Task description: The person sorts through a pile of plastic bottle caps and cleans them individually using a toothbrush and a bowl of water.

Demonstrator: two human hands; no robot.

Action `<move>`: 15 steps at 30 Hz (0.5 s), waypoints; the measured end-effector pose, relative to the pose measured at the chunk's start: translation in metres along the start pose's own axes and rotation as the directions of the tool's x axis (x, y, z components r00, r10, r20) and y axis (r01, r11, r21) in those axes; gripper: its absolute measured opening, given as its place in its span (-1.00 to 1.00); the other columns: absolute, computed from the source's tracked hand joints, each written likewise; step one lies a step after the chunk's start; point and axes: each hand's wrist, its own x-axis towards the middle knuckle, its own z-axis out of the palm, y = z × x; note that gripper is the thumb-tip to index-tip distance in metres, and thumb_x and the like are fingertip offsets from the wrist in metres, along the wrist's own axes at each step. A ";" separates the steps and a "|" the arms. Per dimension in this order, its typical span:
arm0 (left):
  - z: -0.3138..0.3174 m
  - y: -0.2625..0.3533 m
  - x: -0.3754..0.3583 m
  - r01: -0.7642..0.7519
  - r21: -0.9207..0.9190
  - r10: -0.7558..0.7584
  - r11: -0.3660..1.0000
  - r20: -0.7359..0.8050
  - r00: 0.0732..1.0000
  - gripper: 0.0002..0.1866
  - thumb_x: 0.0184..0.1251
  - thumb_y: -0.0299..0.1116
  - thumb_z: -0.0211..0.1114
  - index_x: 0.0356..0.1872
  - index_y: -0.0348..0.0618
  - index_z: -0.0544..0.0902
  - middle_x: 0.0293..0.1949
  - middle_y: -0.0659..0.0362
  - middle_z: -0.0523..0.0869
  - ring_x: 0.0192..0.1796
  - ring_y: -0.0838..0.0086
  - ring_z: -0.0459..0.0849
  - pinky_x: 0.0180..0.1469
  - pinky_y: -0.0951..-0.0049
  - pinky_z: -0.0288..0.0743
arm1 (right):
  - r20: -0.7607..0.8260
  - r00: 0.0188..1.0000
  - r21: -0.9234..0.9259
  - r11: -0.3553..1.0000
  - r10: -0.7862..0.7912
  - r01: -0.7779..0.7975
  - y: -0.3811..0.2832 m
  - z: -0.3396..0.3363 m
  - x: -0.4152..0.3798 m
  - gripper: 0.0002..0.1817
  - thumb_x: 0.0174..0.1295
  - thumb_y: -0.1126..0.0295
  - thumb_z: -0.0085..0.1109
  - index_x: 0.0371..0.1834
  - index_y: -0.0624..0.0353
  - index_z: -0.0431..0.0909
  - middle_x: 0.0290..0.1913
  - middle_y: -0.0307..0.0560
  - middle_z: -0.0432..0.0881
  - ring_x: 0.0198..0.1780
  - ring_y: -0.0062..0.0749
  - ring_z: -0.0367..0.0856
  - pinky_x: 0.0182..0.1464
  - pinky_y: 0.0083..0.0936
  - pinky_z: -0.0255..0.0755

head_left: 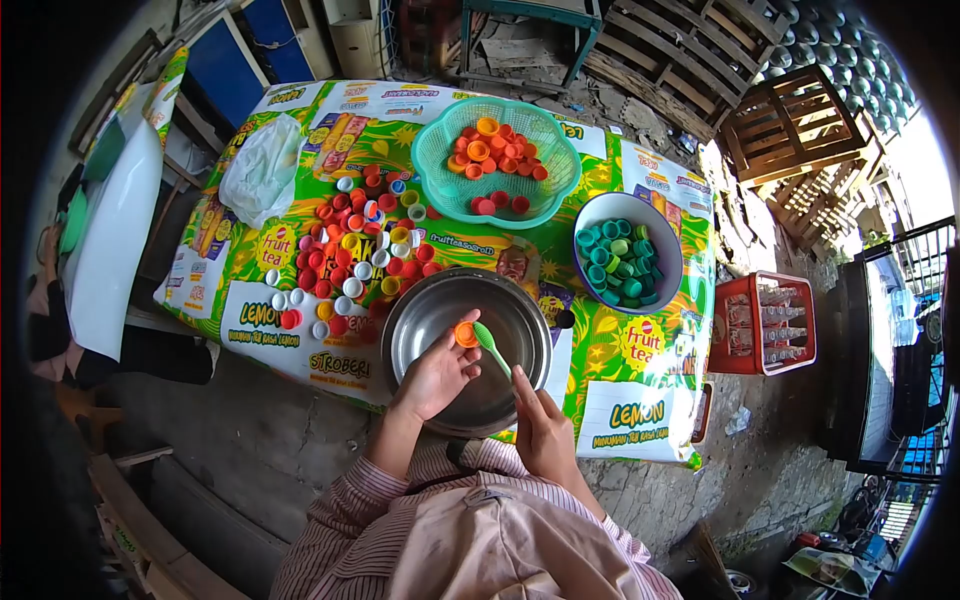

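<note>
Holding an orange cap [465, 334] at its fingertips, the left hand [435, 378] sits over the steel bowl [425, 320], fingers closed on the cap's rim; the cap's open or closed face cannot be made out.

Right hand [543, 432]: clamped on a green spoon-like tool [492, 347], forefinger laid along the handle. The tool's long axis runs diagonally, rounded end up and to the left, touching or just beside the cap, handle end down and to the right into the hand (lower part of the handle hidden by the fingers).

The two hands are close together, both above the bowl, which stands at the near edge of the desk [640, 345].

Around them:
- loose pile of caps [355, 250], red, white, yellow and orange, left of the bowl;
- teal basket [440, 185] with orange and red caps, far side;
- blue-rimmed bowl [598, 212] with green caps, right;
- crumpled plastic bag [262, 168], far left;
- red crate [765, 322] on the ground beyond the desk's right end.

Striped sleeves [345, 510] cover both forearms; the picture's edges are dark and curved, so outlying items are cut off.
</note>
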 end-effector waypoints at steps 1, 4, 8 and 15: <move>0.003 0.001 0.000 -0.011 0.010 0.011 1.000 -0.005 1.000 -0.55 0.43 -0.08 -0.06 0.22 -0.07 0.35 -0.08 0.36 0.52 -0.13 0.64 0.43 -0.10 0.57 0.31 | -0.021 1.000 -0.012 1.000 0.001 -0.001 0.000 0.002 -0.001 -0.45 0.22 0.50 -0.02 0.31 -0.15 0.26 -0.51 -0.06 0.43 -0.61 -0.14 0.49 -0.56 -0.26 0.40; 0.004 0.002 -0.001 -0.053 0.104 0.058 0.993 -0.040 0.998 -0.55 0.42 -0.10 -0.04 0.23 -0.08 0.35 0.00 0.34 0.52 -0.04 0.64 0.45 -0.06 0.57 0.31 | -0.007 1.000 -0.029 1.000 0.009 -0.009 -0.001 0.007 -0.001 -0.45 0.22 0.51 -0.02 0.31 -0.15 0.26 -0.52 -0.04 0.43 -0.60 -0.13 0.49 -0.56 -0.25 0.40; -0.001 -0.001 -0.004 -0.144 0.278 0.176 0.950 -0.094 0.980 -0.63 0.44 -0.24 -0.03 0.19 -0.11 0.39 0.06 0.30 0.50 0.04 0.62 0.46 0.04 0.53 0.34 | 0.033 0.999 0.054 0.998 0.041 -0.043 0.010 0.015 0.001 -0.45 0.23 0.50 -0.03 0.31 -0.16 0.25 -0.51 0.04 0.46 -0.55 -0.03 0.52 -0.50 -0.17 0.40; -0.004 -0.006 -0.010 -0.166 0.213 0.196 0.963 -0.125 0.973 -0.67 0.43 -0.34 -0.01 0.16 -0.17 0.41 0.03 0.22 0.52 0.03 0.60 0.50 0.14 0.48 0.38 | 0.121 0.989 0.053 0.995 0.082 -0.089 0.002 0.013 -0.002 -0.47 0.25 0.49 -0.05 0.31 -0.16 0.25 -0.47 0.12 0.51 -0.50 0.03 0.54 -0.45 -0.17 0.40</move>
